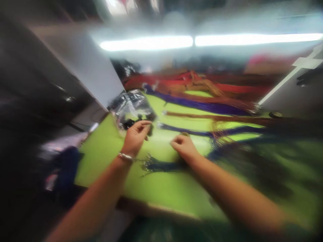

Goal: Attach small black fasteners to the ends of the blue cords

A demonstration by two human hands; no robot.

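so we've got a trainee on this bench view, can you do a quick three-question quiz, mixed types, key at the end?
1. Multiple choice: where is the silver bracelet?
A) on the right wrist
B) on the left wrist
C) on neither wrist

2. True or false: the thick purple bundle lies farther from the person than the left hand and the right hand.

3. Fill in the colour: the tabletop is yellowish ____.

Key: 1 B; 2 true; 3 green.
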